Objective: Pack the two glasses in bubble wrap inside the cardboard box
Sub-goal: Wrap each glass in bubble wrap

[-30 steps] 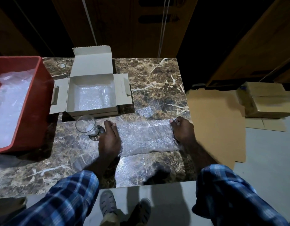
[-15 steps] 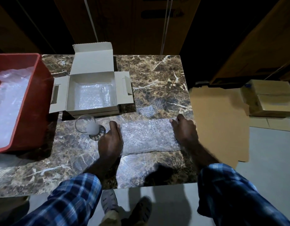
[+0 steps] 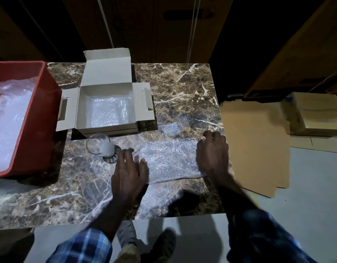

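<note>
Brown marble-patterned desk [image 3: 183,88] fills the head view, backed by dark wooden panels. Beyond the left hand [image 3: 128,171], an open beige cardboard box [image 3: 107,105] holds bubble wrap and one clear glass [image 3: 124,109] lying along its right wall. Just beside the left fingers [image 3: 126,154], a second clear glass tumbler [image 3: 99,147] lies on its side, mouth away from them, apart from the fingertips. A flat sheet of clear bubble wrap [image 3: 169,160] stretches between both hands. The left fingers are spread loosely over its left edge; the right hand [image 3: 213,156] rests with slightly bent fingers on its right end. Far left stands a red plastic bin [image 3: 38,118] with more wrap. Right of the right hand, flattened brown cardboard [image 3: 255,141] lies on the floor. No writing is legible. Compared with half a second ago, the left fingers have opened and lifted off the sheet.
</note>
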`<action>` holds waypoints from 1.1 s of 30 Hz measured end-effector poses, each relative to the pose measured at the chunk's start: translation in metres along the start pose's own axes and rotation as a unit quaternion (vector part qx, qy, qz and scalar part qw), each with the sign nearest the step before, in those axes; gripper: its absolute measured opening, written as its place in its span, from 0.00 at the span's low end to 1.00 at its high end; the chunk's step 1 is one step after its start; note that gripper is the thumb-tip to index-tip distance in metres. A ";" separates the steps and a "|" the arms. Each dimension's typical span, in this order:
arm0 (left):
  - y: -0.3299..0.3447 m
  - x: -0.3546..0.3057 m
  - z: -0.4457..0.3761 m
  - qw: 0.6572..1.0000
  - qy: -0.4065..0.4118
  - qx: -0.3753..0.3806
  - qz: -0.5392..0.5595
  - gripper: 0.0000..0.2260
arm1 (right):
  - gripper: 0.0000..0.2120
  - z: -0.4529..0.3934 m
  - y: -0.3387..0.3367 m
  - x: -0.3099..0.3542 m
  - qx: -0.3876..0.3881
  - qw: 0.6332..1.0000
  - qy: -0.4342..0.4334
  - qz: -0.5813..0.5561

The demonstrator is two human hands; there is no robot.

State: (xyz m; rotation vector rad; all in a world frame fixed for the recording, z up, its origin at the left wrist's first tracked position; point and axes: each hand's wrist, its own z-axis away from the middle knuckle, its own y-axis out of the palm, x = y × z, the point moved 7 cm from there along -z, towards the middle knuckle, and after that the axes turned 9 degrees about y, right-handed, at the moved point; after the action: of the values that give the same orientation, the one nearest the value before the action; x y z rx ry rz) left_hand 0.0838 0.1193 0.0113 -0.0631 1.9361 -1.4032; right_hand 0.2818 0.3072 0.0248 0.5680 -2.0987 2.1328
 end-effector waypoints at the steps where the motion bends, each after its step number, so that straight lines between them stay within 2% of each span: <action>1: -0.005 -0.006 0.008 0.999 0.027 -0.017 -0.025 0.15 | 0.15 0.012 0.002 0.010 -0.002 0.999 -0.032 0.014; 4: -0.004 -0.031 0.029 0.988 0.119 -0.051 -0.083 0.15 | 0.23 0.050 0.030 0.034 0.051 0.991 -0.122 -0.005; 8: 0.028 -0.042 0.027 0.985 0.165 0.029 -0.046 0.21 | 0.24 0.079 0.068 0.048 0.102 0.978 -0.184 0.015; 12: 0.065 -0.023 0.021 0.974 0.178 0.124 -0.070 0.24 | 0.26 0.085 0.086 0.048 0.138 0.970 -0.194 0.045; 16: 0.069 -0.010 0.024 0.965 0.192 0.148 -0.105 0.25 | 0.30 0.081 0.088 0.035 0.139 0.968 -0.199 0.064; 24: 0.057 0.012 0.020 0.968 0.151 0.160 -0.119 0.30 | 0.36 0.057 0.059 -0.026 0.124 0.986 -0.057 0.091; 26: 0.057 0.000 0.016 0.971 0.156 0.146 -0.107 0.29 | 0.34 0.055 0.059 -0.013 0.131 0.985 -0.075 0.079; 29: 0.064 -0.026 0.006 0.966 0.188 0.135 -0.115 0.27 | 0.31 0.056 0.068 0.020 0.130 0.978 -0.150 0.061; 33: 0.078 -0.021 0.001 0.963 0.181 0.167 -0.105 0.27 | 0.29 0.060 0.086 0.037 0.155 0.969 -0.175 0.077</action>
State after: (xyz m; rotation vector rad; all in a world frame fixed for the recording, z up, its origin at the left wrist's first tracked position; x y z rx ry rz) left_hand 0.1281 0.1595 -0.0434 0.1630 1.9923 -1.9817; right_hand 0.2313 0.2373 -0.0452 0.9017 -2.0352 2.6435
